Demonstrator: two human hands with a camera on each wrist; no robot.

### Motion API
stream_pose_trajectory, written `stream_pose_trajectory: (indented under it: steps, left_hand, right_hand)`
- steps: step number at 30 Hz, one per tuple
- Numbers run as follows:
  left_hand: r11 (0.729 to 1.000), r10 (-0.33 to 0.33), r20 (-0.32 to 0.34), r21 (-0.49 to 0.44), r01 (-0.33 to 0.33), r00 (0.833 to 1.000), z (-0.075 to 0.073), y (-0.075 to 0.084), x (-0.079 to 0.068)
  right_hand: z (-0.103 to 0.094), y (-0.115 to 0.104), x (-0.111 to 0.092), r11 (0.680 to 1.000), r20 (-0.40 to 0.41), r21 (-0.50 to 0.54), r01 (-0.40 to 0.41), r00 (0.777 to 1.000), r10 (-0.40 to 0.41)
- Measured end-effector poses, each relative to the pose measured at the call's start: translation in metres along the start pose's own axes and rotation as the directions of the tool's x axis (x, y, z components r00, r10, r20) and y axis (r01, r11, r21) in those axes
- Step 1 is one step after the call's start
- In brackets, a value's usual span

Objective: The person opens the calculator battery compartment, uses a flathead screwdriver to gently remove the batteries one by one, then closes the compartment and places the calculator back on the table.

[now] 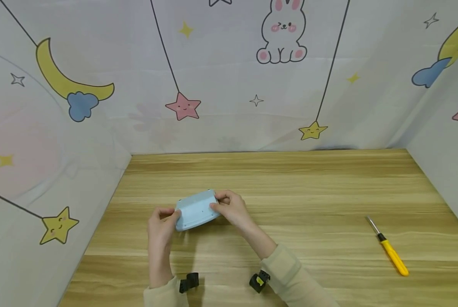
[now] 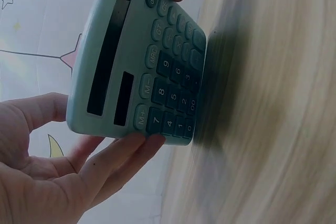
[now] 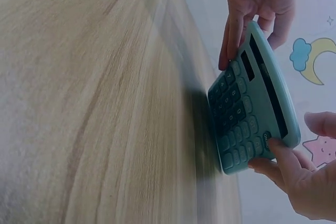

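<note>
A light blue calculator (image 1: 198, 210) is held tilted over the wooden table between both hands. Its back, dotted with small holes, faces up in the head view. Both wrist views show the key side of the calculator (image 2: 170, 95), with dark number keys and a dark display strip. My left hand (image 1: 161, 226) pinches one short end, thumb on the back and fingertips by the 7 key. At the opposite end, my right hand (image 1: 233, 209) pinches the corner, its fingers (image 3: 286, 161) beside the ON/AC key. The calculator's lower long edge is close over the table.
A screwdriver (image 1: 393, 255) with a yellow handle lies on the table (image 1: 309, 192) at the right, its shaft pointing to the back. White printed cloth (image 1: 229, 76) stands around the back and sides. Black wrist cameras (image 1: 189, 282) sit at both sleeves.
</note>
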State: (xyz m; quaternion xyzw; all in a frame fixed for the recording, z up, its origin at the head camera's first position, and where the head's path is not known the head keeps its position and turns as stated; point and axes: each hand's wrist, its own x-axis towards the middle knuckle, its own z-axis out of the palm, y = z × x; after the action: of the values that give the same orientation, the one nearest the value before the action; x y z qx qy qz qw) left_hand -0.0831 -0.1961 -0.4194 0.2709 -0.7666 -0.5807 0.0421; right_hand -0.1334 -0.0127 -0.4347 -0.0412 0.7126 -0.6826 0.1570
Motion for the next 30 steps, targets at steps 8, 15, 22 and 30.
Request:
stream_pose_trajectory:
  steps: [8, 15, 22, 30]
  left_hand:
    - [1.0, -0.011, 0.057, 0.022, 0.01, 0.998, -0.0006, -0.0023, 0.0005]
    - [1.0, -0.016, 0.108, 0.014, 0.015, 0.994, 0.0008, -0.0035, 0.003]
    - [1.0, -0.006, 0.161, 0.022, 0.003, 0.987, -0.0002, -0.0064, 0.004]
    - [0.999, -0.009, 0.207, 0.049, -0.001, 0.978, -0.0024, -0.0092, 0.0056]
  right_hand:
    - [-0.0015, -0.001, -0.0014, 0.997, -0.007, -0.072, 0.02, 1.0, -0.021]
    - [-0.0027, 0.0024, -0.0009, 0.996, 0.044, -0.071, 0.048, 0.998, -0.045]
    - [-0.0029, 0.0074, 0.0021, 0.995, 0.085, -0.098, 0.034, 0.996, -0.025]
    - [-0.0029, 0.008, 0.0039, 0.982, 0.094, -0.188, 0.017, 0.996, 0.001]
